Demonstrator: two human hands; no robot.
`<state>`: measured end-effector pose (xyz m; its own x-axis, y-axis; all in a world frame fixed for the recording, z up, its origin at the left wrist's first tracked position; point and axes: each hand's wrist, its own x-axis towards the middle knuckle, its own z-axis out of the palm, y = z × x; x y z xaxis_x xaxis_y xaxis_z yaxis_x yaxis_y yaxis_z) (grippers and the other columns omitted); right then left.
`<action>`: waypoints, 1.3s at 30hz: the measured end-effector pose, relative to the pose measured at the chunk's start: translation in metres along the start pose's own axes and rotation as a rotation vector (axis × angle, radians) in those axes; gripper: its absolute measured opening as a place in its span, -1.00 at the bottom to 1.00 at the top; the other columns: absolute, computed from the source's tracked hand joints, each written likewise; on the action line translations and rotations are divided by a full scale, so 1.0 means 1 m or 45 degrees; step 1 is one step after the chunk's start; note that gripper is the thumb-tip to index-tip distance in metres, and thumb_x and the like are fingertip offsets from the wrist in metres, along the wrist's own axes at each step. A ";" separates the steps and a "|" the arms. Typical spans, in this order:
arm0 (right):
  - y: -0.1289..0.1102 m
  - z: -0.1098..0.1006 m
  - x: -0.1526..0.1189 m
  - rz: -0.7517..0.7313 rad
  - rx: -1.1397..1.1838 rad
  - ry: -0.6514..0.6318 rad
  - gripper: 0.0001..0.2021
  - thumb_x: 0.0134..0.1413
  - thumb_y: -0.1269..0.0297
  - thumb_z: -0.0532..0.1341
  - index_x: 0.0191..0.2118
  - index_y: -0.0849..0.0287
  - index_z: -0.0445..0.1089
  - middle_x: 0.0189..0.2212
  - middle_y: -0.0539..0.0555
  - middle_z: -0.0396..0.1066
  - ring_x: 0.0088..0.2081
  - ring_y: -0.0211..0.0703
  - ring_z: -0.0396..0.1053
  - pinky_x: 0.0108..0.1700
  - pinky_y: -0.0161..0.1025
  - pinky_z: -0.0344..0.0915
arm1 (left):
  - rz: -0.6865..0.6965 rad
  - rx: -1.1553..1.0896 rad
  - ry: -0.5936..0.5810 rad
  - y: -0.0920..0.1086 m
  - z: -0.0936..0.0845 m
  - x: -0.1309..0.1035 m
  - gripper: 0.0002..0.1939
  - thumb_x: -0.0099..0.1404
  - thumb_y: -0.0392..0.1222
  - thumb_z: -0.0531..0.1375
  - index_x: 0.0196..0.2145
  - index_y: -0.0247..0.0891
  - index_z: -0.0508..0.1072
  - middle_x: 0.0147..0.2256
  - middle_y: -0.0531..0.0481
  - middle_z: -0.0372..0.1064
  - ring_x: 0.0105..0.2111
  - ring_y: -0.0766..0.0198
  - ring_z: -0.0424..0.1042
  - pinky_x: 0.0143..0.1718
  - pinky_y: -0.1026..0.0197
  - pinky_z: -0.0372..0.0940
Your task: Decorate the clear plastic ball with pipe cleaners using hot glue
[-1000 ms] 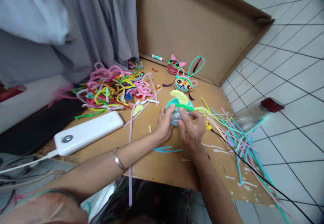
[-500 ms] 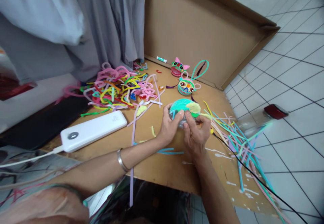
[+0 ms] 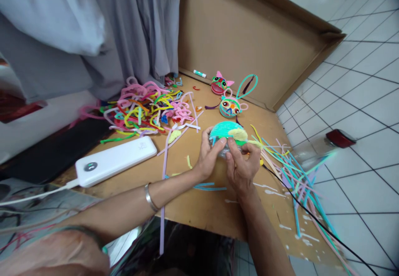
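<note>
Both hands hold a rounded pipe-cleaner craft piece [image 3: 225, 129], turquoise on top, with a pale yellow patch and a clear, plastic-looking lower part. My left hand [image 3: 209, 153] grips its left side, thumb pressed on the front. Thumb and fingers of my right hand [image 3: 243, 159] pinch the lower right edge, where a pale yellow strand sticks out. Just beyond stand two finished-looking animal faces: a turquoise one [image 3: 230, 107] with round pink ears and a loop, and a red and green one [image 3: 219, 84] with pointed pink ears.
A heap of coloured pipe cleaners [image 3: 146, 107] lies left, behind a white power bank [image 3: 116, 161]. Straight pipe cleaners [image 3: 301, 176] and a black cable [image 3: 299, 201] spread right, near a red-capped bottle [image 3: 339, 139]. A cardboard wall [image 3: 249, 39] rises behind.
Almost nothing differs. The craft piece is tilted very slightly in my hands, and the view has shifted a little.
</note>
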<state>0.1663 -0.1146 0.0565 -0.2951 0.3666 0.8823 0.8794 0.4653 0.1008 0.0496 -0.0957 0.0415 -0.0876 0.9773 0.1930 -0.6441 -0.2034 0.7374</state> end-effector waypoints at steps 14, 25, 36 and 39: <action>0.000 0.000 -0.001 -0.003 -0.019 -0.013 -0.63 0.31 0.23 0.12 0.16 0.05 0.45 -0.20 0.11 0.17 -0.22 -0.15 0.22 -0.16 -0.18 0.29 | -0.023 0.028 0.085 -0.001 0.000 0.001 -0.57 0.22 0.02 0.25 -0.02 -0.18 0.31 -0.12 -0.05 0.40 -0.12 0.19 0.41 -0.01 0.14 0.33; 0.000 0.000 -0.002 0.028 0.007 -0.029 -0.63 0.29 0.21 0.12 0.14 0.04 0.48 -0.19 0.12 0.17 -0.21 -0.14 0.22 -0.15 -0.17 0.29 | -0.011 -0.044 0.032 -0.003 -0.002 0.002 -0.56 0.22 0.01 0.27 -0.02 -0.18 0.29 -0.13 0.00 0.39 -0.15 0.25 0.39 -0.03 0.19 0.30; 0.001 0.000 -0.002 0.018 0.021 -0.016 -0.62 0.29 0.20 0.13 0.15 0.04 0.47 -0.18 0.14 0.18 -0.21 -0.12 0.23 -0.15 -0.15 0.28 | -0.053 0.018 0.103 0.001 0.001 0.004 -0.61 0.17 -0.03 0.26 -0.09 -0.19 0.31 -0.18 0.00 0.38 -0.18 0.24 0.39 -0.07 0.17 0.32; 0.000 0.000 -0.003 0.030 0.025 -0.028 -0.61 0.29 0.20 0.13 0.16 0.02 0.47 -0.18 0.14 0.18 -0.20 -0.12 0.22 -0.15 -0.15 0.28 | -0.065 0.005 0.107 0.001 0.001 0.005 -0.63 0.15 -0.06 0.26 -0.11 -0.19 0.30 -0.20 0.02 0.36 -0.21 0.26 0.38 -0.11 0.20 0.31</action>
<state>0.1674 -0.1151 0.0538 -0.2827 0.3950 0.8741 0.8788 0.4718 0.0710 0.0490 -0.0908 0.0439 -0.1187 0.9879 0.1001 -0.6467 -0.1534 0.7472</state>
